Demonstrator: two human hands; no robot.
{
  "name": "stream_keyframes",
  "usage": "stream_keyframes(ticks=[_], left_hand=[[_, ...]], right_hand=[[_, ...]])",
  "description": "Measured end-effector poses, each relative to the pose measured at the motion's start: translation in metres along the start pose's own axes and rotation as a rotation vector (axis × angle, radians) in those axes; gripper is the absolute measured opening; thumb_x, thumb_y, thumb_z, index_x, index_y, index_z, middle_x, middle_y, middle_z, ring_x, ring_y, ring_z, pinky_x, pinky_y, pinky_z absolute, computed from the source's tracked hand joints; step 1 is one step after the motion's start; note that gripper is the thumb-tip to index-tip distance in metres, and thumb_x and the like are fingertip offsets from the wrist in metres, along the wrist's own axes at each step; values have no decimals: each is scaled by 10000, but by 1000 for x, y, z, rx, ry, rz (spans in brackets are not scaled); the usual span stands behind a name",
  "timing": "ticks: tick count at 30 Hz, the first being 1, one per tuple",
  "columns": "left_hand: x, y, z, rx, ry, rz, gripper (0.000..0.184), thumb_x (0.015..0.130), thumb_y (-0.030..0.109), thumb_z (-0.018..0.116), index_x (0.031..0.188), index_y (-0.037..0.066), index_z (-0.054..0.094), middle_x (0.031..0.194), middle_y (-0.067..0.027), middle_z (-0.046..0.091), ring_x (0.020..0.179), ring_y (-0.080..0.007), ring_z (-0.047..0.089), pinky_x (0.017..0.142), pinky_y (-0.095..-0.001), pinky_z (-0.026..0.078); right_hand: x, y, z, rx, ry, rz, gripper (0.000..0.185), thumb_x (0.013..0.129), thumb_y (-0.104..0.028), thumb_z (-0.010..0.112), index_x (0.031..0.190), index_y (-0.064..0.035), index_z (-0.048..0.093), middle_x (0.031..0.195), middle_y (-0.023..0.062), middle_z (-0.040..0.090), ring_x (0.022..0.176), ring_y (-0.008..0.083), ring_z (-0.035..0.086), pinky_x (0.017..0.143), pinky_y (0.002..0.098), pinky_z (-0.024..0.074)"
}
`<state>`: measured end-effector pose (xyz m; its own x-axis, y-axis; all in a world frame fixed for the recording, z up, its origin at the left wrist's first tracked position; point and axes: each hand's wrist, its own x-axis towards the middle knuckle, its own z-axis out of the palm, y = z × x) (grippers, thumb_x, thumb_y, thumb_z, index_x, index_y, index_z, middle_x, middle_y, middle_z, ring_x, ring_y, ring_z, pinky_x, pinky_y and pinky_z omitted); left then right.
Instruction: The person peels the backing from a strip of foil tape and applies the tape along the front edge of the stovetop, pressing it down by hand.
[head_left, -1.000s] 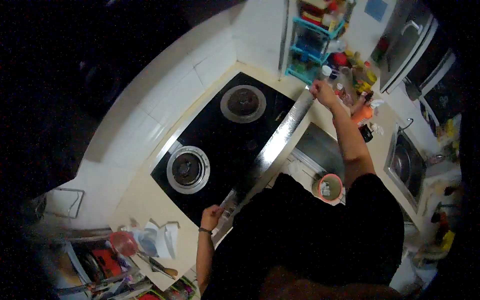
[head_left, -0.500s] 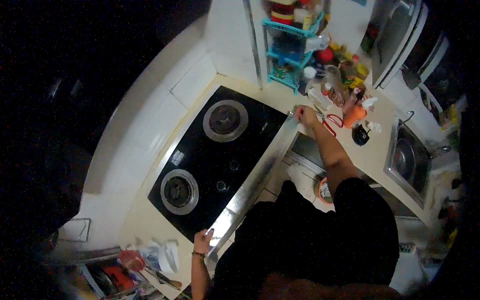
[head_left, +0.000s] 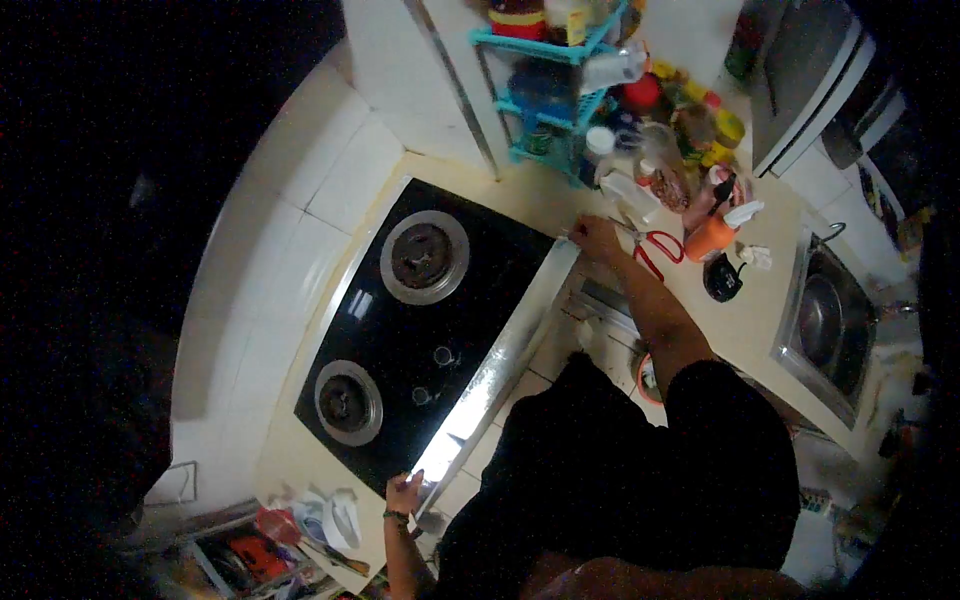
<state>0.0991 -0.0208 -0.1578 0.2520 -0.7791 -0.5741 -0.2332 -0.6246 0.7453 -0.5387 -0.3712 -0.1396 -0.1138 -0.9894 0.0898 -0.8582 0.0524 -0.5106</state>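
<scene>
A shiny foil-like strip [head_left: 480, 393] lies along the front edge of the black glass cooktop [head_left: 400, 325], which has two round burners. My left hand [head_left: 404, 494], a bracelet at its wrist, pinches the near left end of the strip. At the far right end, my right hand [head_left: 592, 237] has its fingers closed on the strip's other corner. Red-handled scissors [head_left: 660, 250] lie on the counter just right of my right hand.
A turquoise rack [head_left: 545, 110], bottles and an orange container [head_left: 712, 236] stand at the back right. A black object [head_left: 722, 278] lies near the sink [head_left: 825, 320]. Bowls [head_left: 340, 520] sit at lower left. A bin [head_left: 650, 378] stands on the floor.
The view has shifted, uncovering the scissors beside my right hand. The strip now lies straighter along the cooktop's front edge, with both hands still at its ends.
</scene>
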Motion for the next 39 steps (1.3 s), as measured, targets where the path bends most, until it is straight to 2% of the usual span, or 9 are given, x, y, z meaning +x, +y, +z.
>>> stream_keyframes(ticks=[1,13,15,19,22,24,31,34,39], left_hand=[[-2,3,4,-16,105,-3,391,796,254,708,538,89,464,588,98,417,558,-35,354,476,-225,276],[-24,29,-2,-150,-94,-63,293,778,167,719,581,100,513,626,80,505,557,-24,429,491,-202,336],[-22,16,-4,370,0,153,262,852,346,560,777,97,588,944,-134,629,747,-221,605,549,-364,488],[-33,50,4,874,4,304,304,851,392,567,723,117,580,772,-84,618,561,-211,549,450,-361,434],[-19,22,-2,807,133,839,349,860,409,552,692,105,586,706,-85,610,464,-228,497,415,-363,401],[-12,14,-6,-131,-134,53,212,756,116,722,690,46,533,804,-30,630,671,-81,549,592,-208,434],[-17,30,-1,654,6,836,402,903,409,465,769,79,653,660,-95,624,509,-240,562,447,-371,447],[-36,69,14,399,-11,373,232,763,87,714,608,103,541,693,23,604,588,-48,502,514,-211,398],[-41,75,17,344,-22,193,338,806,250,686,545,109,523,580,75,505,523,-33,420,472,-206,326]], right_hand=[[0,2,3,4,0,5,212,729,-283,657,779,-80,618,699,95,620,639,247,602,638,360,472],[-4,8,29,116,90,-91,298,734,-403,619,785,-110,644,722,76,633,653,257,612,636,378,447],[-2,8,33,-20,131,-96,297,745,-409,603,810,-123,649,730,63,636,675,252,608,670,394,431],[-9,-9,18,-28,107,-43,262,753,-384,602,819,-135,652,736,54,639,707,246,603,710,412,411],[-9,-10,16,1,79,-20,251,765,-380,594,813,-141,654,755,50,642,736,249,599,735,423,395],[-8,-8,17,39,114,-50,251,770,-378,593,817,-138,648,757,59,641,728,257,602,724,420,403],[-6,-8,19,84,74,-32,224,768,-357,603,816,-140,634,737,66,635,709,264,605,707,417,418],[-1,-1,28,91,79,-16,225,768,-366,599,817,-149,633,758,58,634,742,253,600,732,422,392],[0,-7,23,45,4,87,239,760,-389,602,817,-159,634,803,32,633,822,228,583,784,425,317]])
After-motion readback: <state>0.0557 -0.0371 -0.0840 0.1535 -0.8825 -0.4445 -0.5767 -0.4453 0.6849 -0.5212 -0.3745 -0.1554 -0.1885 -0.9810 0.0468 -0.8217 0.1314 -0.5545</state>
